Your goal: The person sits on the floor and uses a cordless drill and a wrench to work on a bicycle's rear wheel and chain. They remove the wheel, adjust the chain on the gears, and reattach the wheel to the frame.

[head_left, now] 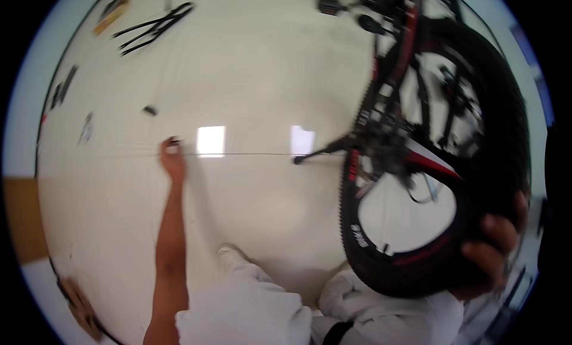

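Note:
A black and red bicycle [411,41] fills the right side, its thick-treaded wheel [405,279] close to my legs. My right hand [491,253] has its fingers curled over the outer edge of that tyre. Stretched out over the floor on the left, my left hand [172,157] is closed, with a small dark and whitish bit showing at the fingertips, too blurred to name. Just beyond it lies a small black block-shaped piece [150,110]. The bicycle's kickstand [316,153] points left toward the middle of the floor.
On the pale glossy floor [256,77], a black fork-shaped frame part [156,28] lies at the far left. Dark narrow pieces [64,86] rest near the left wall. A pedal [329,5] sticks out from the bicycle. Brown cardboard [80,306] is at the lower left.

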`<state>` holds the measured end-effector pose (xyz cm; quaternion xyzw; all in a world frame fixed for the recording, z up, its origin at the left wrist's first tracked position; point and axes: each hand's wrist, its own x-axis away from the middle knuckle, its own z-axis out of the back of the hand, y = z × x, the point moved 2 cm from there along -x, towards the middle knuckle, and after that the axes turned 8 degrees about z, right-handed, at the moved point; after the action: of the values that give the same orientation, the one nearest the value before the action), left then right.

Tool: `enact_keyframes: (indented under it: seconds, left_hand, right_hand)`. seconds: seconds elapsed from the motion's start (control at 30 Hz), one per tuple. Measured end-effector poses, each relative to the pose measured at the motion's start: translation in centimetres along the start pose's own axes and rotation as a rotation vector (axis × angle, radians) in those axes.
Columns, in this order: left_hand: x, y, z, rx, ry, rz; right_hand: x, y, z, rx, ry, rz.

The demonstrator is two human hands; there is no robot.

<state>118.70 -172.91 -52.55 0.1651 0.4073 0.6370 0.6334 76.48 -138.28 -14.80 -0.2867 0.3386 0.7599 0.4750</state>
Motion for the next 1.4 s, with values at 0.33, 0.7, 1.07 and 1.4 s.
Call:
enact_keyframes:
  seconds: [0.33, 0.7, 1.07, 1.4]
  left_hand:
    - [0.7, -8.3, -1.9, -0.26, -0.091, -0.144]
    - [11.9, 6.0, -5.2, -0.02, -0.769, -0.26]
    - [6.6, 16.7, -0.2, 0.243, -1.15, 0.315]
    - [1.5, 32.4, -5.4, 0.375, -1.352, 0.399]
  right_hand:
    - [-0.1, 1.1, 1.4, -0.516, 0.055, -0.184]
    - [0.6, 0.3, -1.2, -0.694, 0.378, -0.127]
    - [-1.1, 1.8, -0.2, -0.514, -0.143, -0.051]
    - [-1.8, 1.6, 1.3, -0.284, -0.443, 0.121]
